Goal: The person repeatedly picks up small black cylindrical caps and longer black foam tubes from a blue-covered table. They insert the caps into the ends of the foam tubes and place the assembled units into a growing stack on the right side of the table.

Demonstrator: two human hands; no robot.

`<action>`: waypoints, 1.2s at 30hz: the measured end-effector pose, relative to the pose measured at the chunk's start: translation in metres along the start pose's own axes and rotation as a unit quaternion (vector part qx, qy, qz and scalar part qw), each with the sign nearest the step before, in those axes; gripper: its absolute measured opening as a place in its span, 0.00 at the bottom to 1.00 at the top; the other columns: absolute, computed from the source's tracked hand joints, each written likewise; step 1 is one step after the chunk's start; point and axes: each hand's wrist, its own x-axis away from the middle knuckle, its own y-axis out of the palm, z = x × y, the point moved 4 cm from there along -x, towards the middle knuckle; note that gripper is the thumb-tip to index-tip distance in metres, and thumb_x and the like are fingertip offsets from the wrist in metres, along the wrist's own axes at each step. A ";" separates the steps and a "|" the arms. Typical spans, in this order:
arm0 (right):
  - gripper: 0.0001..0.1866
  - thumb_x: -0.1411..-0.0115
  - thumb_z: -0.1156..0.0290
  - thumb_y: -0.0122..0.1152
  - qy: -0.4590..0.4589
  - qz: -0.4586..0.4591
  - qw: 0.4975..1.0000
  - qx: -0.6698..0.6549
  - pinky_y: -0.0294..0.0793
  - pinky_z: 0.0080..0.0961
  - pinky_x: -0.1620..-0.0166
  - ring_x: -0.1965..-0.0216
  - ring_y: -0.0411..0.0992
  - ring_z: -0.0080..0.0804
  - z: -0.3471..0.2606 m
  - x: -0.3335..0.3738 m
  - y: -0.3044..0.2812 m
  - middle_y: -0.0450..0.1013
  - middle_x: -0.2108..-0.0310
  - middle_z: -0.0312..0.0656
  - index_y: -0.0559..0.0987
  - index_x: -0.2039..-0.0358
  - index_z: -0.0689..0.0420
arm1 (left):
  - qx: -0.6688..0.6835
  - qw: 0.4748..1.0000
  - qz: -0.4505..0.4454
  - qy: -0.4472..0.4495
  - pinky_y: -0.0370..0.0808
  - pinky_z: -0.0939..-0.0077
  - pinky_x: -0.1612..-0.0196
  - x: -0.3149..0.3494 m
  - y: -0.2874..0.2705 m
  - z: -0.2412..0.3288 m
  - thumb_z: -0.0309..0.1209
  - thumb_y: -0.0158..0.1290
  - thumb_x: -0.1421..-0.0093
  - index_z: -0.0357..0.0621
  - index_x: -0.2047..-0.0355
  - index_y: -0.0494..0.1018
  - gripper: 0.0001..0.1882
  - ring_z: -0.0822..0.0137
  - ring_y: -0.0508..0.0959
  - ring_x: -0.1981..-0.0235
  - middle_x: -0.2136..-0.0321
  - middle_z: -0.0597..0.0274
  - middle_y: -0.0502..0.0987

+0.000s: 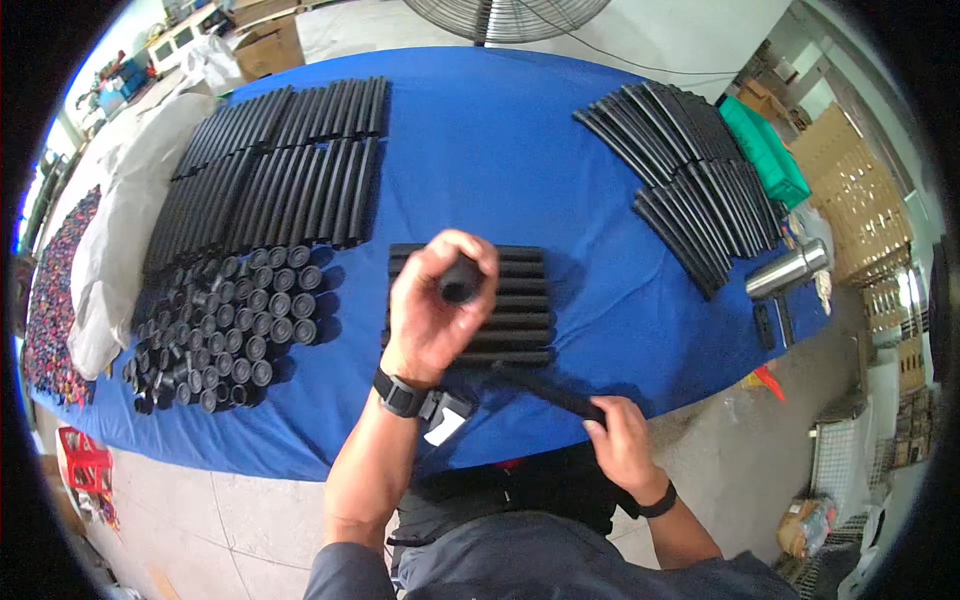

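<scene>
My left hand (422, 325) is wrapped round a black tube (459, 284), whose open round end points up at me. Low on the right, my right hand (626, 444) grips one end of a slim black rod (548, 390) that slants up and left, close above the blue cloth. Beneath and behind my left hand lies a row of several black tubes (518, 318), side by side; the hand hides their left part. A small black device with a white patch (446, 418) sits against my left wrist; I cannot tell whether it is strapped on.
Rows of black tubes (312, 190) cover the blue-clothed table's (470, 140) far left, with round black caps (257, 325) nearer. More black tubes (690, 170) fan out at the right, beside a green bin (765, 150) and a steel flask (788, 268). A fan (505, 18) stands beyond.
</scene>
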 end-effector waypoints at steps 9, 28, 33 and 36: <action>0.11 0.36 0.70 0.64 0.289 0.045 0.849 -0.441 0.72 0.18 0.67 0.72 0.73 0.19 0.042 0.048 -0.009 0.78 0.70 0.38 0.76 0.57 0.62 | -0.123 0.971 -0.063 -0.193 0.60 0.85 0.81 0.031 0.010 -0.116 0.26 0.60 0.38 0.42 0.59 0.72 0.09 0.80 0.67 0.79 0.70 0.65 0.75; 0.19 0.42 0.68 0.73 0.123 -0.029 0.967 -0.221 0.77 0.29 0.59 0.63 0.80 0.37 0.001 0.028 -0.010 0.78 0.63 0.47 0.76 0.57 0.62 | -0.040 0.871 -0.257 -0.416 0.76 0.75 0.45 0.053 0.002 -0.148 0.23 0.69 0.46 0.29 0.46 0.76 0.27 0.66 0.80 0.49 0.48 0.45 0.80; 0.17 0.42 0.69 0.72 0.093 0.006 0.982 -0.163 0.76 0.30 0.62 0.66 0.79 0.41 -0.006 0.028 -0.018 0.78 0.65 0.47 0.77 0.57 0.63 | -0.023 0.881 -0.234 -0.410 0.75 0.74 0.45 0.048 0.009 -0.139 0.24 0.69 0.47 0.30 0.46 0.77 0.27 0.65 0.80 0.49 0.49 0.47 0.81; 0.18 0.43 0.70 0.72 0.108 -0.016 0.982 -0.156 0.76 0.31 0.64 0.68 0.78 0.41 -0.008 0.028 -0.026 0.77 0.67 0.47 0.77 0.56 0.63 | -0.061 0.890 -0.259 -0.370 0.72 0.75 0.43 0.044 0.009 -0.136 0.27 0.67 0.43 0.32 0.42 0.75 0.28 0.68 0.78 0.48 0.50 0.50 0.81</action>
